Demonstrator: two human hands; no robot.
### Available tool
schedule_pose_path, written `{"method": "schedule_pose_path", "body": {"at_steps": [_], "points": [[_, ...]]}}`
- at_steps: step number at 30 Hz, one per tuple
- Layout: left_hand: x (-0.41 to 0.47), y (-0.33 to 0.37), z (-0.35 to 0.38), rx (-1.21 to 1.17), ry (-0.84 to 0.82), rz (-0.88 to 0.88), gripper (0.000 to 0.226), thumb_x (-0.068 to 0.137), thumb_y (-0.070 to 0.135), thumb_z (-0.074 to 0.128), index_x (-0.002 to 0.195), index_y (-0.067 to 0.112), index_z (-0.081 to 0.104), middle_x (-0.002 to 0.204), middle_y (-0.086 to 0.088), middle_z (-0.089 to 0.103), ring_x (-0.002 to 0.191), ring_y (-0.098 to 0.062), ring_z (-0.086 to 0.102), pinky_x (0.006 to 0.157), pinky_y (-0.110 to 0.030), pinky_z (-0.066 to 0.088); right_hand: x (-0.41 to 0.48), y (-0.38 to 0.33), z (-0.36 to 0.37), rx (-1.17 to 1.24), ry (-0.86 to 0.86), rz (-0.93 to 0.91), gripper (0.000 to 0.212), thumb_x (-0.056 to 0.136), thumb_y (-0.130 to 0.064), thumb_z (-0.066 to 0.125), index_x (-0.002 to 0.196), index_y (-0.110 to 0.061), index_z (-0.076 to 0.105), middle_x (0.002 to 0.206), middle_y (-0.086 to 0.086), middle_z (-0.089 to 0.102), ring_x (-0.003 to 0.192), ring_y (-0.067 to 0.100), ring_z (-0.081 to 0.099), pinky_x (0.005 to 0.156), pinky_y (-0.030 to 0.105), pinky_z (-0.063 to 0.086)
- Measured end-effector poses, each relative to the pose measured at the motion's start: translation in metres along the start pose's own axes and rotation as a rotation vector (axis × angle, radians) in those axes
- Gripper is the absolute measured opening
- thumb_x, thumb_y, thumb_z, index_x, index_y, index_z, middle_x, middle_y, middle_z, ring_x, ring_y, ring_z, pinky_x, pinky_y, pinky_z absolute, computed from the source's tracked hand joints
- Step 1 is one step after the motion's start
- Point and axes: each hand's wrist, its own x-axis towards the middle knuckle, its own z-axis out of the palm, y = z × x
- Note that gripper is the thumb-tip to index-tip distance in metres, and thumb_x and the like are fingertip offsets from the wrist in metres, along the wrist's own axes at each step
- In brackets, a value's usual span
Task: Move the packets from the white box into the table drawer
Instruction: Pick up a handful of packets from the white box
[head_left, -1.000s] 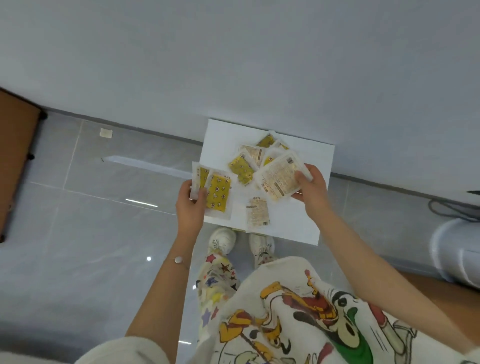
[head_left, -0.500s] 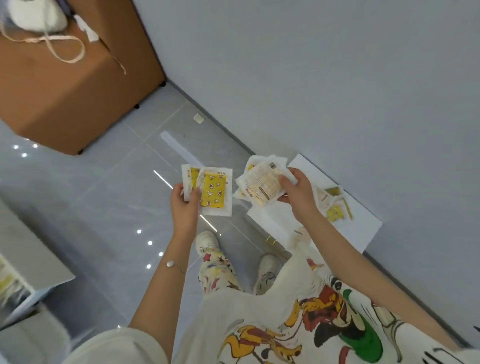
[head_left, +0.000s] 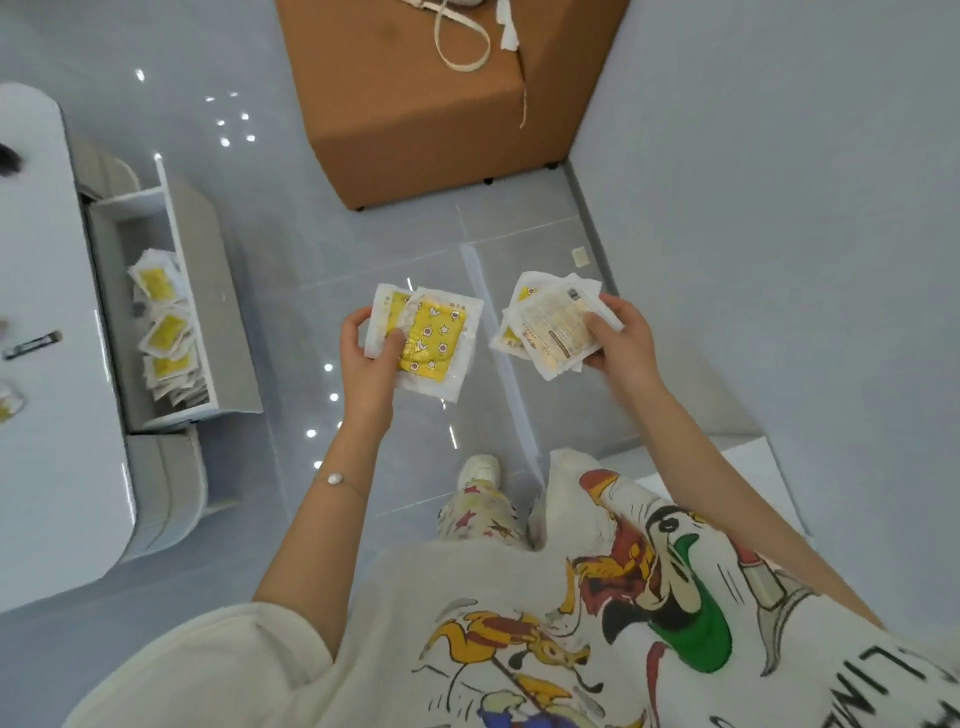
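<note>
- Left hand (head_left: 366, 358), centre of the frame: fingers curled under and thumb on top, pinching two overlapping white-edged plastic packets with yellow star print (head_left: 434, 340). The packets stick out up and to the right of the palm.
- Right hand (head_left: 618, 343), right of centre: gripping a fanned stack of the same kind of white-edged packets (head_left: 545, 325), top one showing its pale printed back. Thumb lies across the top and fingers are wrapped under the right edge.
- The two bundles are level with each other, apart and not touching, both held over the grey tiled floor (head_left: 322, 234).
- Open white table drawer (head_left: 179, 260), left of the frame and well apart from both hands. It holds a pile of yellow packets (head_left: 163, 332).
- White rounded table top (head_left: 47, 395) at the far left edge, with a small dark object (head_left: 31, 345) on it.
- A corner of the flat white box (head_left: 758, 467) shows at lower right, behind the right forearm. Can't tell its contents.
- Brown cube-shaped stool (head_left: 431, 119) at top centre.
</note>
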Motion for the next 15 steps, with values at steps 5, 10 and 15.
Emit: {"method": "schedule_pose_path", "body": {"at_steps": [5, 10, 15], "points": [[0.027, 0.013, -0.032, -0.144, 0.167, -0.063, 0.037, 0.089, 0.015, 0.064, 0.116, 0.036, 0.049, 0.113, 0.003, 0.063, 0.100, -0.024, 0.067, 0.078, -0.041, 0.057, 0.029, -0.038, 0.059, -0.065, -0.080, -0.007, 0.021, 0.096, -0.005, 0.047, 0.106, -0.023, 0.052, 0.097, -0.006, 0.063, 0.087, 0.012, 0.066, 0.061, 0.028, 0.057], [0.064, 0.033, -0.052, -0.267, 0.314, -0.085, 0.035, 0.090, 0.014, 0.063, 0.116, 0.032, 0.049, 0.108, 0.003, 0.064, 0.093, -0.021, 0.067, 0.065, -0.032, 0.056, 0.083, -0.073, 0.109, -0.153, -0.156, -0.011, 0.025, 0.096, -0.007, 0.049, 0.120, -0.014, 0.050, 0.102, -0.002, 0.064, 0.093, 0.016, 0.067, 0.070, 0.035, 0.059], [0.106, 0.056, -0.068, -0.397, 0.473, -0.099, 0.038, 0.089, 0.014, 0.064, 0.118, 0.032, 0.048, 0.116, -0.003, 0.064, 0.092, -0.021, 0.068, 0.063, -0.031, 0.056, 0.136, -0.110, 0.171, -0.234, -0.289, -0.016, 0.028, 0.096, -0.008, 0.050, 0.124, -0.015, 0.048, 0.102, 0.001, 0.063, 0.088, 0.015, 0.066, 0.070, 0.037, 0.059]]}}
